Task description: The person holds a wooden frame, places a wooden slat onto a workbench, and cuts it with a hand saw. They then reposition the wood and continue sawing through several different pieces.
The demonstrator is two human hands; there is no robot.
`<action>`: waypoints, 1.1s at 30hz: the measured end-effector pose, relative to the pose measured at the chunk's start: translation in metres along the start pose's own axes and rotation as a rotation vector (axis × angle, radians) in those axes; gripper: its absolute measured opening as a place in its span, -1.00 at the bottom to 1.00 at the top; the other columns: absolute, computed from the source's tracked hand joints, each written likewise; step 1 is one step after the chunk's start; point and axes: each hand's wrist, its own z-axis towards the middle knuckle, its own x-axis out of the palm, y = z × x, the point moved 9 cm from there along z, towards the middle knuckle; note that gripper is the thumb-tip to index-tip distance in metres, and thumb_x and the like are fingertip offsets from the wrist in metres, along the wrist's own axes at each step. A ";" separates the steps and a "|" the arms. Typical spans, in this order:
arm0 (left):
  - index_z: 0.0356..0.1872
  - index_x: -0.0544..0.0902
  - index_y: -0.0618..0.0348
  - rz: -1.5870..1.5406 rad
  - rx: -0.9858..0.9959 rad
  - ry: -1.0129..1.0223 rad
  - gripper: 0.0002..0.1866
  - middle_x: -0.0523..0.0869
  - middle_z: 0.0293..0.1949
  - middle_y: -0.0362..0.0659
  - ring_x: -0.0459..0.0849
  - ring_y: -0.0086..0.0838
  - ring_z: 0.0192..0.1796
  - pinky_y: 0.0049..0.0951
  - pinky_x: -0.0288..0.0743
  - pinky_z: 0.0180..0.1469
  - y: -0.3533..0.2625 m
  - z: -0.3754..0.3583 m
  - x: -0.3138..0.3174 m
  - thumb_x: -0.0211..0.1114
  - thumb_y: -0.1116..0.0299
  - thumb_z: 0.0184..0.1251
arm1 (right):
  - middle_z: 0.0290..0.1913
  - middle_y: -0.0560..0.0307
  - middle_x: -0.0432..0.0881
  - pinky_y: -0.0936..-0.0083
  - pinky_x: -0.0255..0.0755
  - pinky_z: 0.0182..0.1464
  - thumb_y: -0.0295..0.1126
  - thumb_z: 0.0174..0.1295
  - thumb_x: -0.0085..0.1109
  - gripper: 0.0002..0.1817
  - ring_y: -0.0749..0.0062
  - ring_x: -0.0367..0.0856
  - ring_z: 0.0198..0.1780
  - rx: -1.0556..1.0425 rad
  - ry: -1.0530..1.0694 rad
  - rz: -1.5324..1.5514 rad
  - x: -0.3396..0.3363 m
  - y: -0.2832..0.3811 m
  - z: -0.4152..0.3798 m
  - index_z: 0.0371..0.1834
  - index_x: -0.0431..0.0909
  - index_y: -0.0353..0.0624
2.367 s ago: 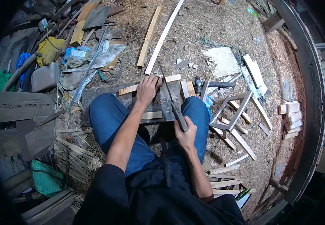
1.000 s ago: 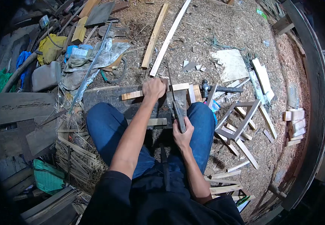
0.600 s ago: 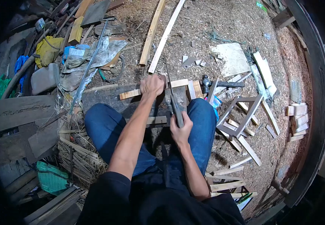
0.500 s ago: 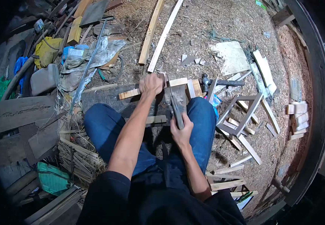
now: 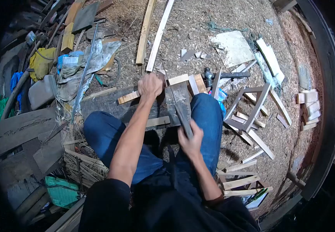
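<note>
No text, label, brand, number or sign can be read anywhere in the view. The pale wrapper among the clutter at the upper left of the sawdust floor may carry print, but it is too small and blurred to make out.

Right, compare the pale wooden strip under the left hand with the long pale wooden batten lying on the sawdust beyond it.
The short pale wooden strip rests across the dark plank, pinned by the left hand; the long pale wooden batten lies loose on the sawdust floor, untouched. The strip is much shorter. The right hand has the grey handsaw at the strip, not the batten. Both are pale, flat, narrow sawn wood.
</note>
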 end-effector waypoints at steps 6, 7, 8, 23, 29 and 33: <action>-0.40 0.74 0.35 -0.034 -0.023 -0.052 -0.46 0.70 -0.33 0.28 0.72 0.12 -0.20 -0.08 0.57 -0.08 0.002 0.001 -0.004 0.01 0.02 0.34 | -0.54 -0.11 0.57 0.41 0.49 -0.39 -0.55 0.04 0.25 -0.84 -0.05 0.64 -0.47 0.031 -0.026 0.024 -0.004 0.013 -0.014 -0.28 0.56 -0.30; -0.40 0.74 0.35 -0.037 -0.024 -0.053 -0.46 0.70 -0.33 0.28 0.72 0.12 -0.20 -0.08 0.57 -0.08 0.001 0.001 -0.004 0.01 0.02 0.34 | -0.54 -0.09 0.58 0.43 0.51 -0.37 -0.55 0.03 0.27 -0.79 0.03 0.67 -0.49 0.089 0.046 0.011 -0.013 -0.005 -0.038 -0.24 0.59 -0.33; -0.41 0.74 0.35 -0.043 -0.012 -0.056 -0.46 0.70 -0.33 0.28 0.72 0.13 -0.21 -0.08 0.57 -0.09 -0.001 0.000 -0.006 0.01 0.02 0.33 | -0.55 -0.10 0.57 0.43 0.51 -0.38 -0.55 0.03 0.26 -0.79 0.02 0.68 -0.47 0.056 0.050 0.013 -0.020 -0.002 -0.033 -0.23 0.59 -0.31; -0.43 0.75 0.32 -0.021 -0.013 -0.096 -0.51 0.71 -0.37 0.27 0.74 0.09 -0.23 -0.11 0.59 -0.12 0.004 0.006 0.001 0.03 0.07 0.29 | -0.61 -0.18 0.41 0.38 0.37 -0.51 -0.55 0.03 0.23 -0.84 -0.14 0.52 -0.56 0.114 -0.023 0.028 -0.006 0.010 0.005 -0.46 0.39 -0.29; -0.41 0.75 0.31 -0.016 -0.030 -0.074 -0.49 0.72 -0.34 0.26 0.74 0.08 -0.20 -0.08 0.60 -0.12 -0.001 -0.001 -0.008 0.03 0.04 0.33 | -0.60 -0.14 0.49 0.38 0.40 -0.48 -0.55 0.05 0.24 -0.85 -0.08 0.57 -0.55 0.059 0.092 0.020 -0.024 0.012 -0.011 -0.43 0.42 -0.29; -0.37 0.76 0.28 0.033 -0.025 -0.078 -0.49 0.73 -0.33 0.22 0.74 0.08 -0.19 -0.08 0.58 -0.08 0.004 0.003 -0.003 0.01 0.03 0.34 | -0.60 -0.11 0.50 0.39 0.41 -0.48 -0.55 0.07 0.24 -0.87 0.06 0.62 -0.56 0.120 0.095 -0.008 -0.015 0.002 -0.015 -0.42 0.45 -0.26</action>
